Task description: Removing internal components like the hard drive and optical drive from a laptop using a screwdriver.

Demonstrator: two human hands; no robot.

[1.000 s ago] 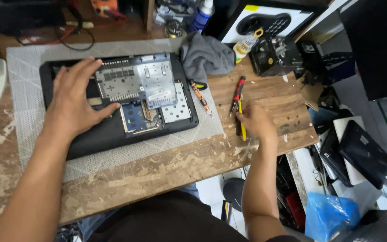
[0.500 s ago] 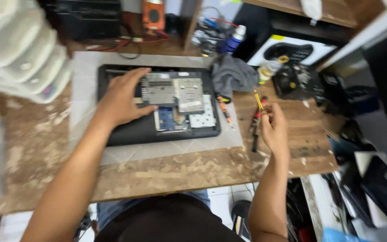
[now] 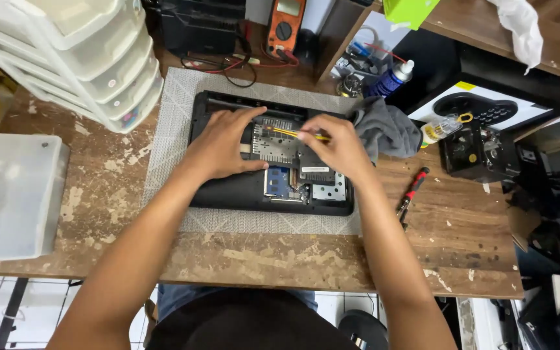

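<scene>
An opened black laptop (image 3: 228, 193) lies bottom-up on a grey mat (image 3: 171, 129), its metal plates and blue board exposed. My left hand (image 3: 218, 146) rests flat on the laptop's left half, fingers spread toward the top edge. My right hand (image 3: 332, 146) is over the laptop's right half, shut on a yellow-handled screwdriver (image 3: 290, 133) whose tip points left over the metal plate. A red-and-black screwdriver (image 3: 413, 189) lies on the wooden table to the right.
A grey cloth (image 3: 387, 129) lies by the laptop's top right corner. White plastic drawers (image 3: 79, 58) stand at the back left, a clear bin (image 3: 8, 194) at the left edge. An orange multimeter (image 3: 284, 26), a spray can (image 3: 393, 78) and black devices (image 3: 481, 152) crowd the back and right.
My right hand left the tools on the table's right side and came over the laptop holding the yellow screwdriver. The view shifted left; my left hand stays on the laptop.
</scene>
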